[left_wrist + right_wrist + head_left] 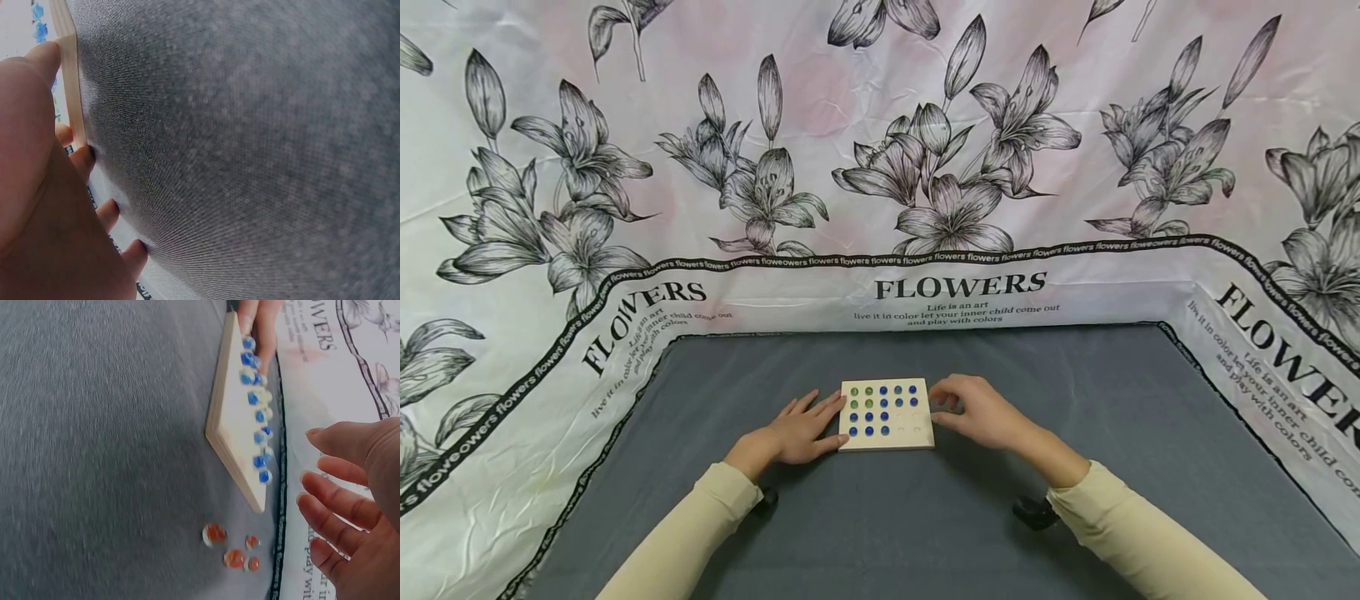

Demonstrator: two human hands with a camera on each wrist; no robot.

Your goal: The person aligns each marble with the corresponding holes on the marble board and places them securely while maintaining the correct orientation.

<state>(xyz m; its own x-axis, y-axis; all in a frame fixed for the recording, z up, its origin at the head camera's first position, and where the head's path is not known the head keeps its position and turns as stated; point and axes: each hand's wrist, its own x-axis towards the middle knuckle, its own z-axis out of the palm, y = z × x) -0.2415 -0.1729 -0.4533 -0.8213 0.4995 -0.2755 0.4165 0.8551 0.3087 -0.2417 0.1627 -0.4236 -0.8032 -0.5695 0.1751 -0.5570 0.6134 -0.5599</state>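
A pale wooden board [910, 423] with rows of shallow hollows lies flat on the grey cloth. Green marbles [854, 403] fill its far left corner. Blue marbles [884, 417] sit across most other hollows; several at the near right are bare. My left hand [801, 432] rests with fingers spread at the board's left side, thumb and forefinger touching its edge. Just off the right edge, my right hand [981, 408] hovers with loosely bent fingers and nothing between them. Several orange marbles [215, 534] lie on the cloth beside the board in the right wrist view; the right hand hides them in the head view.
Grey cloth [880, 525] covers the table. A white sheet printed with flowers [955, 217] and lettering rises behind it and along both sides. Small black devices, one by the right sleeve [1036, 512], show under the wrists.
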